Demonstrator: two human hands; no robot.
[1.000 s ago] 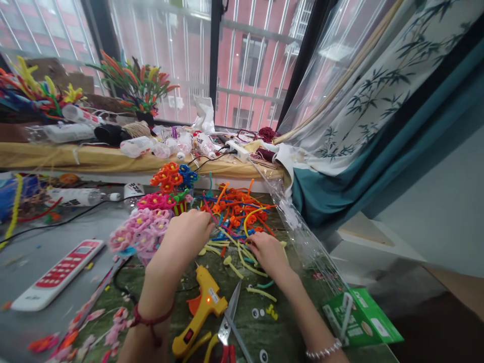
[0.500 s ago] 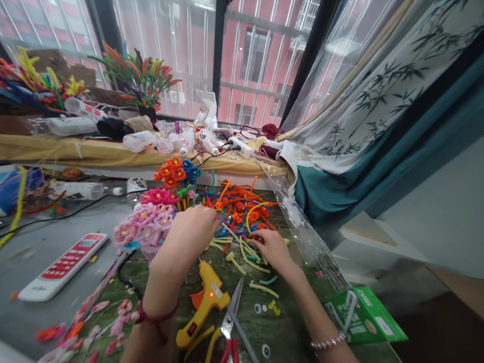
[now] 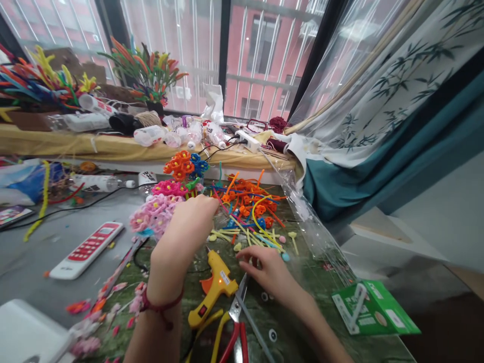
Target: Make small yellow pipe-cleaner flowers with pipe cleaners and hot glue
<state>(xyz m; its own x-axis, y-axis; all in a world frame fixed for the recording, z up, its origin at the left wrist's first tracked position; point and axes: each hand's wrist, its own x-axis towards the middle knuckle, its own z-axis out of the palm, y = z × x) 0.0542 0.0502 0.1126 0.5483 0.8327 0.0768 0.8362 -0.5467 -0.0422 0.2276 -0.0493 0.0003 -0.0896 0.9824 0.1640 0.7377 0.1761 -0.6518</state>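
Observation:
My left hand (image 3: 189, 222) is raised beside the pink pipe-cleaner flowers (image 3: 157, 212), its back towards me. Its fingers curl away behind the knuckles, so what they hold is hidden. Lower and to the right, my right hand (image 3: 270, 269) hovers over the table with thumb and fingers curved and a gap between them; nothing shows in it. Pale yellow pipe-cleaner pieces (image 3: 242, 233) lie just beyond it. Between my forearms rest a yellow hot glue gun (image 3: 217, 282), its light on, and scissors (image 3: 235, 310) with red handles. Orange pipe-cleaner flowers (image 3: 251, 194) are heaped farther back.
A white remote control (image 3: 86, 252) lies on the grey surface at left. Googly eyes (image 3: 273, 335) sit by my right forearm, near a green box (image 3: 374, 308) at the table's edge. Plastic bottles (image 3: 149, 136) and a power strip (image 3: 247, 141) occupy the sill.
My right hand has drawn back from the yellow pieces towards the scissors, its fingers now parted. My left hand stays near the flowers. The whole view has shifted slightly.

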